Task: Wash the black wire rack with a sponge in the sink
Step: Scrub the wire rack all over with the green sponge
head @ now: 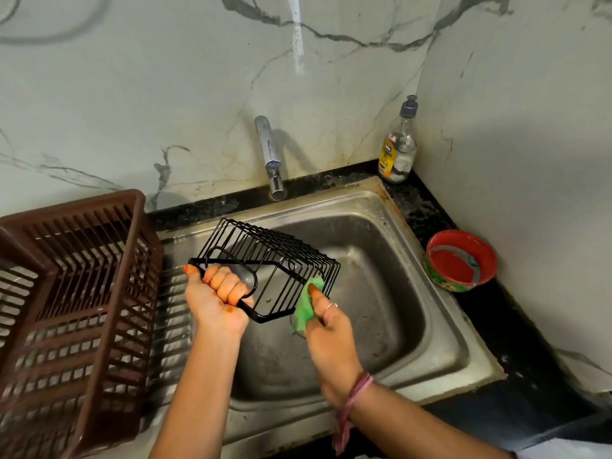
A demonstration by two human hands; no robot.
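Note:
A black wire rack (265, 250) is held tilted in the air above the left part of the steel sink (430, 293). My left hand (217, 296) grips the rack's thick frame bar at its near left corner, fingers curled round it. My right hand (326, 326) holds a green sponge (306, 304) and presses it against the rack's near right side, thumb lying on the sponge. The sponge's lower end is partly hidden behind my right hand.
A brown slatted plastic basket (76, 293) stands on the drainboard to the left. The tap (270, 157) rises behind the sink; no water is seen running. A dish soap bottle (399, 144) stands in the back right corner. A red bowl (460, 260) sits on the black counter at right.

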